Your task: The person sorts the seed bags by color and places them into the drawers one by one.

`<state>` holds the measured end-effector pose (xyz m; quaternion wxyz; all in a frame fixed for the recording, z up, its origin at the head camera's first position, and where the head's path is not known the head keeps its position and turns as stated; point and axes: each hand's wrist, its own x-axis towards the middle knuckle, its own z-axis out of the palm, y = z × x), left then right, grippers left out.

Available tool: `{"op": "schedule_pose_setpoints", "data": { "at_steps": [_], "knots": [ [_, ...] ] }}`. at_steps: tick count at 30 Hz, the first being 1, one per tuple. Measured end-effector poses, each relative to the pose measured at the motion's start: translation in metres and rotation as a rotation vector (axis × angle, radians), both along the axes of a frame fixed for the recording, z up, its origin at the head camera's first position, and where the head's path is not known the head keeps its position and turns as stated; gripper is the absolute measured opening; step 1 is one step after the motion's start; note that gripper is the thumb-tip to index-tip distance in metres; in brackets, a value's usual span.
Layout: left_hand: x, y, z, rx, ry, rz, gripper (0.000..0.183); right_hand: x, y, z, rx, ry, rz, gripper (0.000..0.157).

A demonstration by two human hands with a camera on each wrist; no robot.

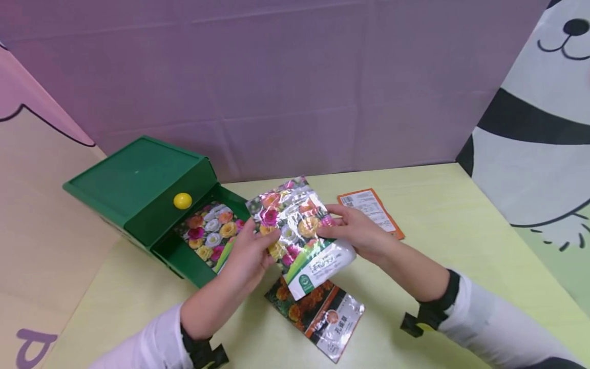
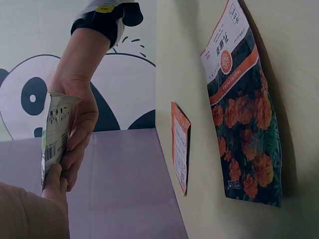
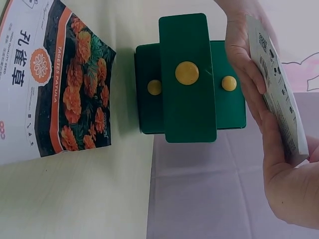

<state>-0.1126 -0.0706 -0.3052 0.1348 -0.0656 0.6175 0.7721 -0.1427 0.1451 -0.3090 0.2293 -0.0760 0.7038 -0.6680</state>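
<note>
The left hand (image 1: 251, 249) and right hand (image 1: 356, 233) are pinching opposite edges of a flower packet (image 1: 296, 246), which is sitting between them, above a pale table (image 1: 442, 210). Its white-labelled end is pointing toward the person and slightly right, its long axis slanting away leftward. A marigold packet (image 1: 329, 323) is lying below, a green drawer box (image 1: 138, 177) standing left, a purple backdrop (image 1: 286, 92) rising behind.

My two white sleeves (image 1: 498, 313), black straps (image 1: 454, 287) at their ends, small black wrist cameras (image 1: 412, 325), one yellow label (image 2: 104, 8).
</note>
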Motion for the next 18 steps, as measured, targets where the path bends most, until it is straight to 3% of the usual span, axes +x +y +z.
{"op": "schedule_pose_setpoints", "data": {
  "at_steps": [8,12,18],
  "knots": [
    [0.0,-0.01,0.001,0.057,-0.001,0.018,0.061,-0.001,0.0,-0.003,-0.025,0.004,0.003,0.059],
    [-0.002,-0.026,0.003,0.128,-0.008,0.056,0.045,-0.001,0.001,-0.006,-0.031,0.028,-0.006,0.054],
    [-0.007,-0.057,0.007,0.219,-0.052,0.131,0.053,-0.001,0.001,-0.018,-0.118,0.039,0.042,0.053]
  ]
}}
